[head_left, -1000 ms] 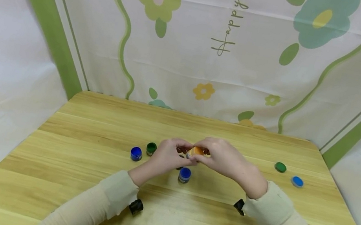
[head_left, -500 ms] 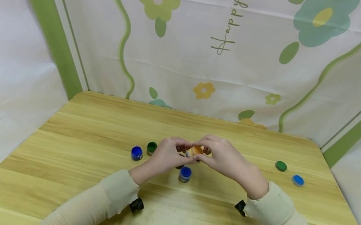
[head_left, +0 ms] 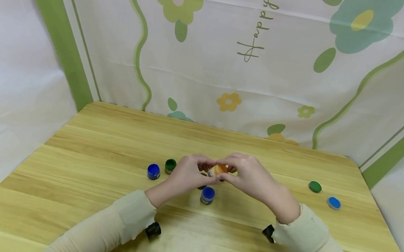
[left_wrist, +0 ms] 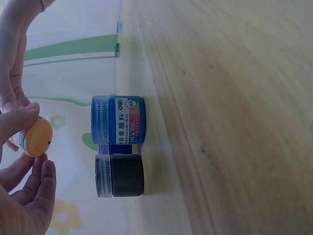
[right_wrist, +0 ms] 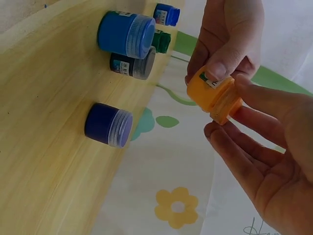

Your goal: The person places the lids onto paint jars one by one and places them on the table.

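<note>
Left of the lidded blue jar there's an uncapped green pot, then up past it the left hand's pinching the orange jar and the right hand its cap, prob for steadiness, green lid way right.

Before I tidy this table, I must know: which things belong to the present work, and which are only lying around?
Apparently in the work:
- orange jar
- left hand and right hand, holding it

Around them, untouched:
- open blue jar
- open green jar
- lidded blue jar
- black jar
- dark blue jar
- green lid
- blue lid
</note>
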{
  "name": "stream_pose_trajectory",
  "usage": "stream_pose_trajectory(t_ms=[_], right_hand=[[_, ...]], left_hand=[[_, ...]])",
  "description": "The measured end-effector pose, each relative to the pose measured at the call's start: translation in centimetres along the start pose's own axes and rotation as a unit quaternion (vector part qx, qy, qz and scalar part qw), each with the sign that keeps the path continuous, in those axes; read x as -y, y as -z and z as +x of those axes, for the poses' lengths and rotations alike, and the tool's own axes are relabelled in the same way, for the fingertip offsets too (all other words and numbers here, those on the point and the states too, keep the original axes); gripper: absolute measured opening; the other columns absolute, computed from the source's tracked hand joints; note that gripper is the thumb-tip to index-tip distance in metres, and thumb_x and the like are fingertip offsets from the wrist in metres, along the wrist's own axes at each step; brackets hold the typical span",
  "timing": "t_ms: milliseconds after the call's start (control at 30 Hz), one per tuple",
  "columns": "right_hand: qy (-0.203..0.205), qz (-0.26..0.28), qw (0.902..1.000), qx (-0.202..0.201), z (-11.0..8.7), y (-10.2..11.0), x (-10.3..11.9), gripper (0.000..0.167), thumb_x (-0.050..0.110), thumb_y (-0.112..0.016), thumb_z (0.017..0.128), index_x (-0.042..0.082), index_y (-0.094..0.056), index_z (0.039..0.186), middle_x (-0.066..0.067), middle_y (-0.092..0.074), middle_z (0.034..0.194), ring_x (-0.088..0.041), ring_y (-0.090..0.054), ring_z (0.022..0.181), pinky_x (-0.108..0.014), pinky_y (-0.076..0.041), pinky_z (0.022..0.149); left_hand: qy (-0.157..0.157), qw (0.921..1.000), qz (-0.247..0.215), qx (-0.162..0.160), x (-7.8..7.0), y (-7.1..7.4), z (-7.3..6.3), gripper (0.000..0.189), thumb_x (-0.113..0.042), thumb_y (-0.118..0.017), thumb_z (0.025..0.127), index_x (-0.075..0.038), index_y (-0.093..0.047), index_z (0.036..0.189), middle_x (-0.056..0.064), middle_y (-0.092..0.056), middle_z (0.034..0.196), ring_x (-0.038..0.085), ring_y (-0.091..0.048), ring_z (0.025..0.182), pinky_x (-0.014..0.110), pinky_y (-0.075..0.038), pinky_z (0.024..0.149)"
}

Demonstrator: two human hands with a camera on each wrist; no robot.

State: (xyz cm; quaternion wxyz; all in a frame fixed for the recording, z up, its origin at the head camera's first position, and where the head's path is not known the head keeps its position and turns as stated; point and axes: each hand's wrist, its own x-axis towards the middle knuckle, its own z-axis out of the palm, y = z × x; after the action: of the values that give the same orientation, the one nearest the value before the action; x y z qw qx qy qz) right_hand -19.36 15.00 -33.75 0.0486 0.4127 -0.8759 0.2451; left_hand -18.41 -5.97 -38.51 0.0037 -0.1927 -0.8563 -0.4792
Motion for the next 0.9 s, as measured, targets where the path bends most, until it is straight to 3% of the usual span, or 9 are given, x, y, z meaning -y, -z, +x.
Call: stream_pose_trajectory(t_ms=[167,433,600,900], right_hand=[[0.006,-0.005,1.0000,-0.006,0.0,0.0,0.1,0.031,0.010,-0.081,0.090,0.004,-0.076,0.119,-0.008,-0.072,0.112,-0.019,-0.070,0.091,-0.029,-0.058,0.074],[-0.027,0.044,0.9984,-0.023,0.1,-0.3,0.1,0.027,0.007,-0.079,0.091,0.001,-0.075,0.117,-0.012,-0.072,0.112,-0.023,-0.073,0.091,-0.032,-0.060,0.071],[-0.041,0.056,0.9972,-0.028,0.2,-0.2,0.3,0.028,0.003,-0.077,0.092,-0.002,-0.073,0.119,-0.016,-0.071,0.115,-0.027,-0.073,0.095,-0.028,-0.060,0.074],[-0.051,0.026,0.9977,-0.038,-0.4,0.7,0.0,0.040,0.005,-0.075,0.094,0.002,-0.067,0.134,-0.019,-0.066,0.131,-0.031,-0.072,0.099,-0.040,-0.060,0.081]], left_hand=[[0.001,1.0000,0.004,-0.003,0.0,0.0,0.1,0.038,-0.030,-0.088,0.084,-0.010,-0.077,0.114,-0.002,-0.071,0.102,0.018,-0.066,0.091,0.030,-0.056,0.075],[-0.015,0.9997,0.010,-0.018,0.0,0.0,0.3,0.037,-0.029,-0.089,0.083,-0.008,-0.078,0.111,0.001,-0.072,0.101,0.024,-0.067,0.091,0.028,-0.056,0.070],[-0.010,0.9996,0.010,-0.025,-0.2,0.1,0.5,0.038,-0.031,-0.087,0.085,-0.007,-0.077,0.113,0.003,-0.073,0.103,0.027,-0.067,0.094,0.027,-0.055,0.070],[0.016,0.9987,0.018,-0.046,0.1,0.6,1.3,0.037,-0.020,-0.088,0.084,-0.007,-0.075,0.117,0.003,-0.074,0.103,0.017,-0.066,0.090,0.031,-0.056,0.072]])
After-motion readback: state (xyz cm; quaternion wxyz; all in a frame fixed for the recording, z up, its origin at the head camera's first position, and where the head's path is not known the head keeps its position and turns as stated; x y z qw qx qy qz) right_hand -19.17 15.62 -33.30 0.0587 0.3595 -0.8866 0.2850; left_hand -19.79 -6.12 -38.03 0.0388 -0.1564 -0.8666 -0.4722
